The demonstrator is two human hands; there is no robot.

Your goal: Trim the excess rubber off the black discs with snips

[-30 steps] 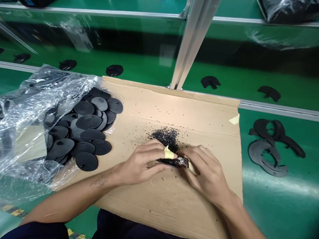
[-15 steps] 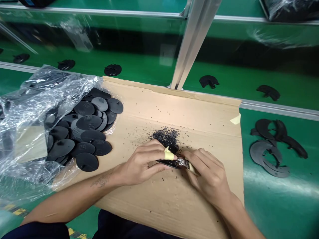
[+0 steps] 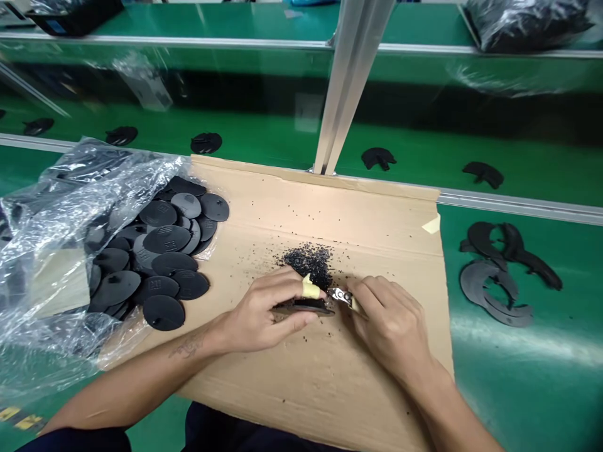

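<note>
My left hand [image 3: 271, 309], with yellow tape on a finger, pinches a thin black plastic disc [image 3: 308, 307] edge-on above the cardboard. In my right hand [image 3: 391, 320] is a pair of nippers [image 3: 342, 295], its silver head pointing left by the disc's right edge. Most of the nippers' handles are hidden in the fingers. A heap of tiny black trimmings [image 3: 311, 260] lies just behind both hands. To the left, several black discs [image 3: 164, 285] spill from a clear plastic bag [image 3: 61, 213].
A cardboard sheet [image 3: 367, 402] covers the green bench [image 3: 541, 389]. Curved black parts [image 3: 494, 292] lie at the right. A metal post [image 3: 346, 88] rises behind the cardboard, near a clear panel. Above, a shelf carries a black bin [image 3: 78, 16] and a bagged black item [image 3: 527, 25].
The nippers' head has shifted up and slightly left, off the disc's near side. The disc has turned to show more of its edge and underside. The whole view has tilted slightly.
</note>
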